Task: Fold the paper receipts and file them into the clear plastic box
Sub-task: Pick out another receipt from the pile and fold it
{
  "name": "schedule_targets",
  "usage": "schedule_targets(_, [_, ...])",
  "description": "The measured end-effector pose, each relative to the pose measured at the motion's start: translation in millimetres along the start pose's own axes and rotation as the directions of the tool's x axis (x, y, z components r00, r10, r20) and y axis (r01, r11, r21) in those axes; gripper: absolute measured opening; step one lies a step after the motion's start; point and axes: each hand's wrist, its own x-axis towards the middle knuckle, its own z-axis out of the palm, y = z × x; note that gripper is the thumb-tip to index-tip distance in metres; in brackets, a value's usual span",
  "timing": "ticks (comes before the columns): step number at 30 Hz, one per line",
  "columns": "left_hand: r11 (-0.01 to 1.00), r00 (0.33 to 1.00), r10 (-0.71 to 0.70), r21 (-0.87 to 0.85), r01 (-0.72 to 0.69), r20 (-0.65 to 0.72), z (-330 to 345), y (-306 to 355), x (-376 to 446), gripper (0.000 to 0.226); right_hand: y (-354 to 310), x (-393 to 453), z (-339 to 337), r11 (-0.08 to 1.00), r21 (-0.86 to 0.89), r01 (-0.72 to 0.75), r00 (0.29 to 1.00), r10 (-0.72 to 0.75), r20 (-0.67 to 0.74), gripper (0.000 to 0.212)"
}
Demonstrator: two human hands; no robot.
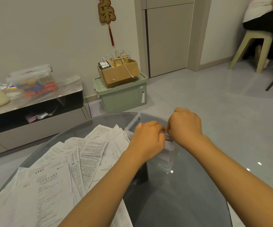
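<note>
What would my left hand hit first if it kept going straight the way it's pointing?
Probably the folded receipt held over the clear plastic box, then the right hand just past it. The left hand points rightward; depth is unclear.

Your left hand (146, 140) and right hand (185, 126) cover most of the folded receipt (168, 138) and clear plastic box (133, 124), your fingers curl out of sight, and the receipt pile (50, 177) print's too blurry to read.

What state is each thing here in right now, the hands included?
Left hand: curled, gripping the folded receipt.
Right hand: curled, gripping the same receipt.
Folded receipt: held over the box.
Clear plastic box: open, lidless.
Loose receipts: unfolded, spread in a pile.
Green storage bin: lid on.
</note>
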Motion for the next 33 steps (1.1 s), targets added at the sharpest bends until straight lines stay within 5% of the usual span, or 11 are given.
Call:
schedule_targets(12, [0.999,0.999,-0.047,0.024,0.047,0.012,-23.1,8.3,-18.1,0.060,-1.7,-12.8,-13.2,0.977,0.212,0.002,0.999,0.006,-0.041,0.023])
schedule_targets(17, [0.989,0.988,-0.144,0.024,0.145,-0.056,-52.5,13.8,-69.9,0.039,-25.4,-45.7,-34.5,0.921,0.385,0.066,0.997,-0.044,-0.065,0.022])
schedule_targets(29, [0.886,0.883,-0.462,0.003,0.464,-0.083,-65.5,-4.2,-220.4,0.037,-103.5,-140.6,-17.7,0.818,0.478,0.320,0.936,-0.351,-0.026,0.021])
schedule_targets(33, [0.886,0.887,-0.461,0.050,0.461,-0.026,-57.8,-17.3,-232.5,0.039,-113.5,-151.4,-1.3,0.782,0.471,0.410,0.878,-0.478,0.030,0.023])
